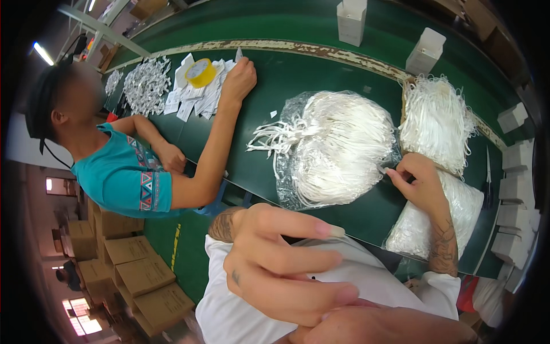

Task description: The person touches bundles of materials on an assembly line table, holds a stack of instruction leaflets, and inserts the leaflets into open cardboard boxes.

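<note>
A large bundle of thin white cables (344, 146) lies on the green table, spread over a clear plastic bag (286, 189). At its right edge my right hand (421, 180) has thumb and forefinger pinched on the end of a white cable (382, 169). My left hand (281, 261) is raised close to the camera, above my white shirt. Its fingers stretch to the right, slightly apart, with nothing in them. A second heap of loose white cables (435, 123) sits beyond my right hand, and a clear bag of white cables (441, 215) lies under my right forearm.
At the left a co-worker in a teal shirt (123, 172) has a hand (240, 80) by white cards and a yellow tape roll (200, 73). Small white parts (146, 86) are piled farther left. White boxes (425, 50) stand along a green belt (286, 26). Cartons (146, 275) stack on the floor.
</note>
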The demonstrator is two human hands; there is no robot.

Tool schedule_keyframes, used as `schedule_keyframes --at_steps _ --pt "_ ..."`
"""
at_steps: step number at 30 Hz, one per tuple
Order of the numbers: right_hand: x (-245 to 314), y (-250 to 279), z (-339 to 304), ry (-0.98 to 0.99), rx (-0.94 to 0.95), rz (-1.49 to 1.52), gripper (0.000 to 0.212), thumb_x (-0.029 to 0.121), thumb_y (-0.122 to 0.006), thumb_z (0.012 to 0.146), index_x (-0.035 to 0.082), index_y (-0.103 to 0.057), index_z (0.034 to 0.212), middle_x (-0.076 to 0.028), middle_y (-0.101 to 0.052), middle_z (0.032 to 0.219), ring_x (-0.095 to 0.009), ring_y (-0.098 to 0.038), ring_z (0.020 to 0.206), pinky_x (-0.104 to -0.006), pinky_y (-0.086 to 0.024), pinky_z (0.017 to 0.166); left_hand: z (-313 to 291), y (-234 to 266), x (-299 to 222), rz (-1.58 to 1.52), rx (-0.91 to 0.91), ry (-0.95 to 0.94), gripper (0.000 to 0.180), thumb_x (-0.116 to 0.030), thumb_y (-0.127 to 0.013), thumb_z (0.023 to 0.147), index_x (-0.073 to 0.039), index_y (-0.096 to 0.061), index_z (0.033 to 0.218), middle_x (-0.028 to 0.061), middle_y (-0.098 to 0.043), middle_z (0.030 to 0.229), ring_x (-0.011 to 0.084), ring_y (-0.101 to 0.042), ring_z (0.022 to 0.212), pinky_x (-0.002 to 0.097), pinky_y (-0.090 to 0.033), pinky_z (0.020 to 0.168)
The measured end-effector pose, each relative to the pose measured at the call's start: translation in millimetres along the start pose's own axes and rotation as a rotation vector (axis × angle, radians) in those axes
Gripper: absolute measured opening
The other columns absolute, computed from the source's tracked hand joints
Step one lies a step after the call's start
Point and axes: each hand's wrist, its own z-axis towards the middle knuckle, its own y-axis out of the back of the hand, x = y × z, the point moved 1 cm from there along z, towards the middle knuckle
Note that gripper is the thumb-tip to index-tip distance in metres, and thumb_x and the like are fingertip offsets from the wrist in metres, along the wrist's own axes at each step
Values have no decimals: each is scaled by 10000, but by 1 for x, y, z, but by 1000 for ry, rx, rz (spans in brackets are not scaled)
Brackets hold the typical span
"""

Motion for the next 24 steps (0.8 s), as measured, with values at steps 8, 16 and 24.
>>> schedule_keyframes --at_steps 8,16,24 --pt "0 -2 3 0 -15 12 268 71 -768 775 46 -532 650 -59 -489 590 -207 -484 527 -325 -353 515 -48 16 30 -100 326 494 329 -72 -772 779 -103 -682 1094 17 -661 1000 209 -631 807 386 -514 802" --pt "0 -1 -1 -24 -13 5 255 87 -786 741 65 -550 648 -61 -519 587 -233 -514 539 -348 -384 515 -59 -41 95 177 914 431 258 -344 -709 848 -116 -668 962 -2 -620 923 172 -586 920 348 -430 931" --pt "-3 5 14 113 10 17 253 117 -786 741 100 -553 642 -33 -514 624 -232 -526 575 -354 -398 541 -115 -57 138 92 909 544 315 -415 -695 832 -116 -636 912 24 -599 922 196 -559 910 351 -404 874"
